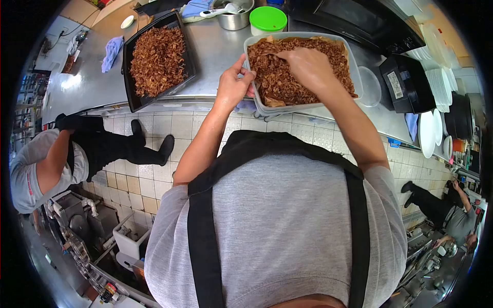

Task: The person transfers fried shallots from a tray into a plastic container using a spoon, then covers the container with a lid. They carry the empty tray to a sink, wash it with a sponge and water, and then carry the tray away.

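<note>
A clear plastic container (pixel 308 109) is in front of me at the counter's near edge, lined with brown paper. It is full of brown crispy flakes (pixel 277 79) that look like fried onions. My left hand (pixel 236 84) grips the container's left side, thumb and fingers at the rim. Over the flakes, my right hand (pixel 310 69) reaches in with the index finger stretched out, its tip touching the flakes near the upper left. The palm hides its other fingers. Left of the container, a black tray (pixel 134 100) holds a heap of similar flakes (pixel 159 61).
Behind the container stand a green-lidded tub (pixel 268 18) and a metal pot (pixel 236 21). A black microwave (pixel 359 25), a black box (pixel 408 84) and stacked white plates (pixel 437 87) are on the right. A purple cloth (pixel 112 54) lies left. Co-workers stand at both sides.
</note>
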Motion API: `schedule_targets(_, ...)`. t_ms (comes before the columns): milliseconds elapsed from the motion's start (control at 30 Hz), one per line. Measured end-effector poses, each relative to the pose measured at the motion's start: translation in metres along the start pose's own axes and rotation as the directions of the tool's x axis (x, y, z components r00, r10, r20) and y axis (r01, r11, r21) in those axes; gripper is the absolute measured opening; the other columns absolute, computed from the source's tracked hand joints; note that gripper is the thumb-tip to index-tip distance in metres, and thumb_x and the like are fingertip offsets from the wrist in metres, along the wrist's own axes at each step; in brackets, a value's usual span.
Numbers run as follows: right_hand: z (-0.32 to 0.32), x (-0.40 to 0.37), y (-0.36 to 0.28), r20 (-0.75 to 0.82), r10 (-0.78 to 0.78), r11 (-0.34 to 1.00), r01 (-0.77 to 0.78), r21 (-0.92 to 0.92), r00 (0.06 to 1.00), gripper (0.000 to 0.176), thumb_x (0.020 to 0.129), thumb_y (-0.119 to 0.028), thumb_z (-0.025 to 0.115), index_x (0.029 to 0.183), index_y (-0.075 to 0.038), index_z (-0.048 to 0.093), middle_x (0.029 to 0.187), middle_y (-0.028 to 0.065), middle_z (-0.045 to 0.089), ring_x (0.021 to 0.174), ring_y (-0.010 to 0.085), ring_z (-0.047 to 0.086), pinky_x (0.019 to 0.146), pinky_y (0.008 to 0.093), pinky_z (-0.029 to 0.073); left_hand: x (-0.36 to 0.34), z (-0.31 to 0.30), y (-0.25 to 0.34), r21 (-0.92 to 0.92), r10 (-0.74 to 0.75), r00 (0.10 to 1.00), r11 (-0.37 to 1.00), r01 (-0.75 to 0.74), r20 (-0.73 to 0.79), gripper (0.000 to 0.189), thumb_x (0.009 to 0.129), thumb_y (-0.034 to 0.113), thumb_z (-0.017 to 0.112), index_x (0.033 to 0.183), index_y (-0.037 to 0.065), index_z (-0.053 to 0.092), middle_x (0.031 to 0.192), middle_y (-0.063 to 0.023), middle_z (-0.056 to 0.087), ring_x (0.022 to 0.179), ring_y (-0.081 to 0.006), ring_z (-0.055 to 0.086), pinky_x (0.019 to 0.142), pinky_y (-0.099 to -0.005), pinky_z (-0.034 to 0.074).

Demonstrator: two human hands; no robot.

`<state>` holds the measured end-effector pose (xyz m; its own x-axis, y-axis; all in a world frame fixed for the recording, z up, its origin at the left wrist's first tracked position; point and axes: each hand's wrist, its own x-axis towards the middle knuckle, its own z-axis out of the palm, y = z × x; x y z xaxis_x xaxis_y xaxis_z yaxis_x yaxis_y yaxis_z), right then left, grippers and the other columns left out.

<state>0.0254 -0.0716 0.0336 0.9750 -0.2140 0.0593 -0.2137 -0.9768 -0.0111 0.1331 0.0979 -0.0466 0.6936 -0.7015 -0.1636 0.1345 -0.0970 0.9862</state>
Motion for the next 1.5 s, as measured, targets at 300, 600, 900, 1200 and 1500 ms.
schedule_targets(300,-0.057,-0.038,0.012,0.048,0.059,0.992,-0.054,-0.114,0.997,0.034,0.081,-0.009,0.049,0.108,-0.018,0.068,0.085,0.0141,0.068,0.080,0.0310,0.066,0.071,0.0436,0.052,0.001,-0.001,-0.003,-0.031,0.012,1.000,0.999,-0.013,-0.015,0.058,0.084,0.005,0.059,0.136,-0.005,0.037,0.080,-0.0051,0.055,0.053,-0.0136,0.059,0.044,-0.0276,0.052)
schedule_targets(600,-0.008,-0.055,-0.004,0.122,-0.074,0.995,0.081,-0.055,0.990,0.037,0.080,-0.005,0.050,0.110,-0.017,0.067,0.076,0.0125,0.065,0.068,0.0290,0.065,0.060,0.0408,0.052,0.001,0.000,0.003,-0.084,0.006,1.000,0.996,-0.003,0.029,0.060,0.086,0.006,0.059,0.139,-0.006,0.032,0.071,-0.0047,0.054,0.049,-0.0131,0.057,0.042,-0.0273,0.051)
schedule_targets(900,-0.047,-0.075,0.012,0.136,-0.064,0.997,0.069,-0.033,0.989,0.035,0.079,-0.006,0.051,0.107,-0.018,0.070,0.074,0.0139,0.066,0.067,0.0284,0.065,0.061,0.0399,0.051,0.001,0.000,0.000,-0.108,0.014,1.000,0.994,-0.013,0.010,0.061,0.085,0.005,0.059,0.138,-0.006,0.033,0.071,-0.0049,0.054,0.048,-0.0124,0.056,0.042,-0.0262,0.051)
schedule_targets(1200,-0.025,-0.073,-0.018,0.204,-0.121,0.991,0.107,0.080,0.971,0.031,0.078,-0.005,0.051,0.101,-0.015,0.071,0.081,0.0153,0.068,0.076,0.0313,0.066,0.067,0.0413,0.053,0.003,-0.005,0.000,-0.016,0.044,0.998,0.999,-0.045,-0.038,0.056,0.084,0.006,0.060,0.135,-0.007,0.040,0.069,-0.0034,0.054,0.047,-0.0103,0.054,0.040,-0.0256,0.048)
schedule_targets(1500,-0.042,-0.083,0.013,0.170,0.008,0.999,-0.003,-0.032,0.985,0.030,0.078,-0.007,0.053,0.100,-0.018,0.071,0.080,0.0138,0.068,0.078,0.0297,0.067,0.068,0.0406,0.053,0.001,-0.007,0.002,-0.024,0.015,1.000,1.000,-0.015,0.002,0.056,0.084,0.006,0.060,0.135,-0.006,0.039,0.071,-0.0033,0.055,0.048,-0.0100,0.053,0.041,-0.0256,0.049)
